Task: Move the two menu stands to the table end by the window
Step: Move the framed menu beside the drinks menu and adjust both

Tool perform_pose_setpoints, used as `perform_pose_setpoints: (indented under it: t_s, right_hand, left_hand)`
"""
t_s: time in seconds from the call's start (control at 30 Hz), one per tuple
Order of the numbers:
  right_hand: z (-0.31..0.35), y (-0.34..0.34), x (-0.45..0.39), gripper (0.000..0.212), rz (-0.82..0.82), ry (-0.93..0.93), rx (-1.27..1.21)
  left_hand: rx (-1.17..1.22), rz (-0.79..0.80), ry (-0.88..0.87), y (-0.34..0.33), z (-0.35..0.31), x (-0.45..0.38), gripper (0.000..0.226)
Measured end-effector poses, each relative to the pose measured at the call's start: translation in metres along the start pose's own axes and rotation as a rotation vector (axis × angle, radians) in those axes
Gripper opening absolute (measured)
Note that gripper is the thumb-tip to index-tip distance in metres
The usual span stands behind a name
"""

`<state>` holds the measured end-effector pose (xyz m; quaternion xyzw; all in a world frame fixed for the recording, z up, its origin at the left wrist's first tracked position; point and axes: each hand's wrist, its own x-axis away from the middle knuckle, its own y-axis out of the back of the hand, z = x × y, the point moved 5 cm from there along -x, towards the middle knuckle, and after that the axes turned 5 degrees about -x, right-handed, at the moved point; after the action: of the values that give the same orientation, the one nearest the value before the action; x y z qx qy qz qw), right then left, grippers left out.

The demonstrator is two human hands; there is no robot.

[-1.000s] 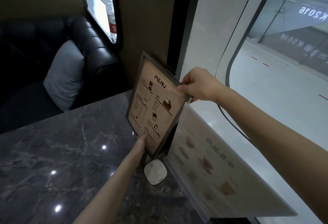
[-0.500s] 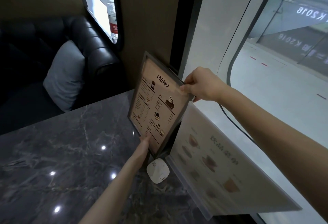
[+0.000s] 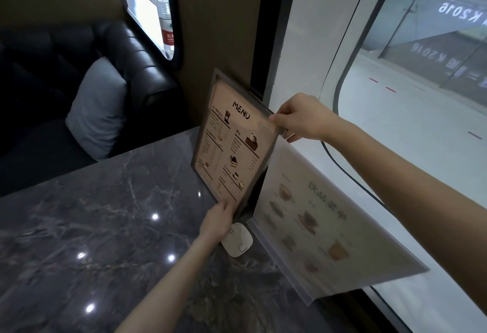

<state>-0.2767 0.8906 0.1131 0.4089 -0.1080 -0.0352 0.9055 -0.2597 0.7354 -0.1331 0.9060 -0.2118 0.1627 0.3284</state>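
Observation:
A beige menu stand (image 3: 232, 145) headed "MENU" stands tilted at the far right end of the dark marble table (image 3: 92, 240), right beside the window. My right hand (image 3: 300, 119) pinches its top right corner. My left hand (image 3: 217, 222) grips its bottom edge. A second, paler menu stand (image 3: 324, 227) with drink pictures leans along the window edge to the right, touching the first one's lower corner. Neither hand touches the second stand.
A small white square device (image 3: 238, 240) lies on the table just under my left hand. A black leather sofa (image 3: 137, 69) with a grey cushion (image 3: 97, 111) sits beyond the table. A water bottle (image 3: 164, 16) stands on the far window ledge.
The view has crept slightly to the right. Both hands keep hold of the "MENU" stand, which has barely moved.

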Motion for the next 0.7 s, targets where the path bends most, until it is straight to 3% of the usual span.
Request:
perform_pose_setpoints:
  t_s: [0.13,0.3,0.37,0.5,0.7]
  right_hand:
    - [-0.003,0.010,0.025,0.028,-0.017,-0.018,0.004]
    - [-0.008,0.019,0.066,0.036,-0.156,0.061,0.068]
    - [-0.011,0.015,0.082,0.041,-0.182,0.085,0.076]
    - [-0.017,0.004,0.104,0.045,-0.178,0.114,0.139]
    - [-0.028,-0.001,0.109,0.039,-0.243,0.141,0.202]
  left_hand:
    - [-0.281,-0.314,-0.181,0.006,-0.013,0.024,0.036]
    - [-0.420,-0.391,-0.501,-0.021,-0.018,0.057,0.021]
    - [-0.464,-0.303,-0.561,-0.042,-0.018,0.068,0.026]
    - [-0.671,-0.013,-0.418,-0.086,-0.006,0.072,0.060]
    - [-0.882,0.164,-0.331,-0.110,0.004,0.063,0.065]
